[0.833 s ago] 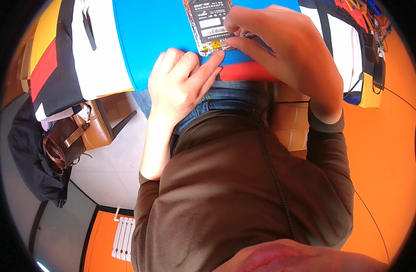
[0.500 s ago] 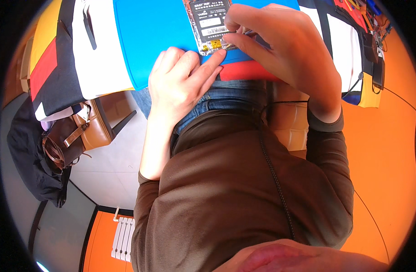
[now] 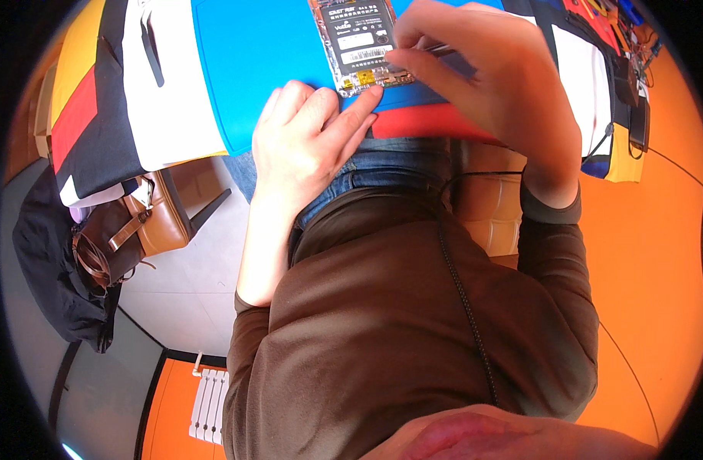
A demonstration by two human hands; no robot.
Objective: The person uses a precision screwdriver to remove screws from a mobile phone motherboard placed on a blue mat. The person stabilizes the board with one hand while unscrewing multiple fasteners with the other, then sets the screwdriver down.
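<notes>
Left hand (image 3: 309, 134), loosely open, fingertip pinning opened black phone (image 3: 364, 42) steady on blue mat (image 3: 267, 54); right hand (image 3: 489, 73) pinching thin metal tool (image 3: 437, 50) above it.

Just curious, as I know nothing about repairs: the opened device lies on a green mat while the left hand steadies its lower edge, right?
Not quite. The head view shows the mat is blue, not green. The opened device lies on it, and the left hand steadies its lower edge.

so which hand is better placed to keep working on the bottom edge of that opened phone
Probably the right hand: it holds a thin metal tool aimed at the phone on the blue mat. The left hand only presses a fingertip at the phone's lower edge, steadying it.
</notes>
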